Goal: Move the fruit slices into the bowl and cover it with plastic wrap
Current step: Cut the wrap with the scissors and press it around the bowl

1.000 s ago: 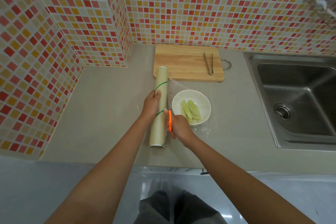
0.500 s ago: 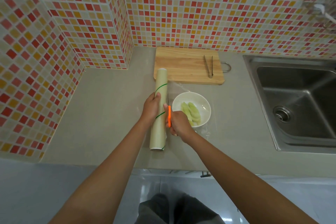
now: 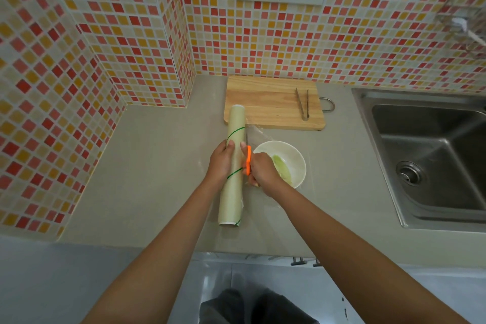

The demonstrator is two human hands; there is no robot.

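A person's left hand [image 3: 223, 162] grips a roll [image 3: 232, 166] of plastic wrap lying lengthwise on a grey counter [image 3: 147, 166], while the right hand [image 3: 263, 172] is closed around orange-handled scissors [image 3: 248, 159] whose blade points toward twelve o'clock along the roll's edge. At three o'clock from the roll, a white bowl [image 3: 292, 155] holds pale green fruit slices [image 3: 282, 169] beneath a clear sheet [image 3: 259, 134] of wrap. At twelve o'clock sits a wooden board [image 3: 263, 102] bearing metal tongs [image 3: 302, 104]; a steel sink [image 3: 431, 155] lies at three o'clock.
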